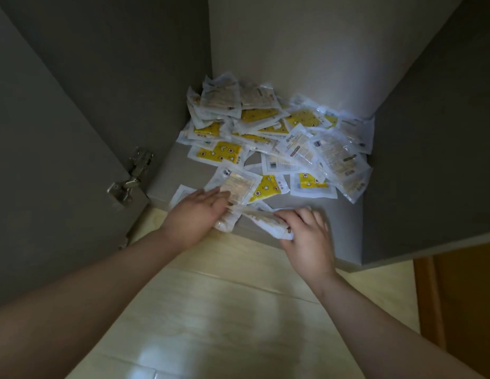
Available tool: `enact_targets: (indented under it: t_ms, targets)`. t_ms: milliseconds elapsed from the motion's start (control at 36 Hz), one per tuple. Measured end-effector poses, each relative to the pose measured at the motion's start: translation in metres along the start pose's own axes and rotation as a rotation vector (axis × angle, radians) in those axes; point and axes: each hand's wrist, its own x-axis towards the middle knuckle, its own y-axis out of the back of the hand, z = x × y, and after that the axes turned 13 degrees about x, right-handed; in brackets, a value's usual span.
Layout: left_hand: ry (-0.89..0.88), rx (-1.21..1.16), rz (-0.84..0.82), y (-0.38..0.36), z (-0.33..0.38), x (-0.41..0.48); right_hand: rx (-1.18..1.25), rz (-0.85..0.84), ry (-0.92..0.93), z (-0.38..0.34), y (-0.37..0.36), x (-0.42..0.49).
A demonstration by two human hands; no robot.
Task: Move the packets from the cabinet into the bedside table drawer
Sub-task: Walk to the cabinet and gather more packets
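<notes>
Grey panels line the inside of a low cabinet (293, 36), seen from above, with its door (46, 160) swung open on the left and a metal hinge (131, 176) showing at the door's inner edge. Pale wood-look floor (224, 296) runs below the cabinet's front edge, catching a soft glare.

On the cabinet's bottom shelf (345, 220) lies a loose heap of packets (265, 132), clear-edged sachets, some printed yellow with small star shapes, others beige. They overlap in all directions and bank up against the back corner, with a few strays nearer the front.

Both bare arms reach in from below. The left hand (200, 212) lies flat, fingers straight and close together, resting on packets at the shelf's front lip; one beige packet pokes out from under it and hangs slightly over the edge. The right hand (306, 231) has its fingers curled round a bundle (263, 218) of several beige packets, gripping it at the shelf's front edge. The bundle's far end points towards the left hand and touches or nearly touches the packets beneath it; blur hides the exact contact.
</notes>
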Motion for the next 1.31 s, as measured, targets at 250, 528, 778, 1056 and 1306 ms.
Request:
enact_targets:
  t_ms: [250,528,778,1056,1306]
  targets:
    - [0.256,-0.232,-0.003,0.023,0.0,-0.018,0.173,-0.139,-0.274,-0.031,0.007,0.013]
    - [0.822,-1.13,0.01,0.109,0.004,-0.037,0.583,-0.076,-0.633,-0.112,0.062,0.03]
    - [1.11,-1.478,-0.065,0.247,0.0,-0.089,0.828,-0.145,-0.769,-0.218,0.164,0.042]
    - [1.48,-1.59,0.013,0.441,-0.01,-0.183,1.032,-0.412,-0.888,-0.37,0.298,0.034]
    - [1.667,-1.671,0.315,0.587,0.005,-0.29,1.075,-0.824,-0.776,-0.491,0.391,0.023]
